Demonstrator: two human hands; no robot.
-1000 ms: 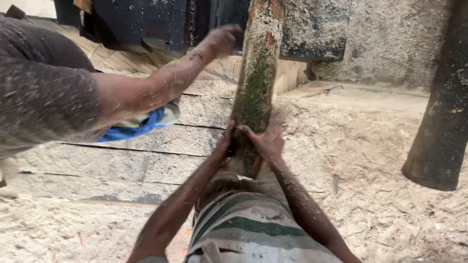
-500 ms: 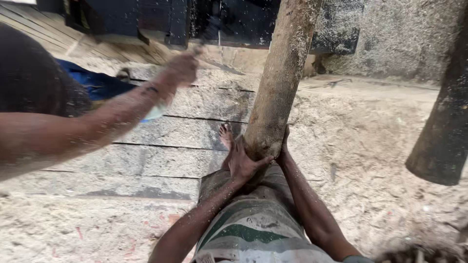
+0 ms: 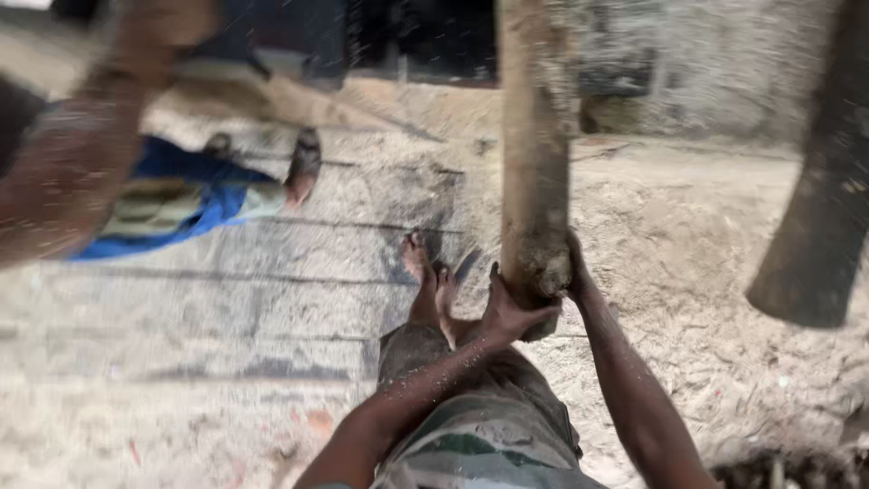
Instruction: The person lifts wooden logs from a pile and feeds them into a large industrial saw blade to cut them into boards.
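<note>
A long brown log [image 3: 532,154] runs from its near end in front of my waist up to a dark machine [image 3: 425,36] at the top of the view. My left hand [image 3: 511,312] cups the log's near end from the left and below. On the right side of that end, my right hand [image 3: 576,272] presses against it. Sawdust speckles both forearms. My bare foot [image 3: 424,272] stands on the dusty floor to the left of the log. The picture is blurred.
A co-worker's arm [image 3: 81,172] reaches in at the upper left, with blue cloth [image 3: 181,204] and a bare foot [image 3: 303,163] below it. A second thick dark log [image 3: 815,217] stands at the right. Sawdust covers the plank floor [image 3: 226,308].
The log has swung from leaning right to nearly straight up the view. The co-worker's hand has drawn back from the log toward the upper left. My view has shifted and blurred.
</note>
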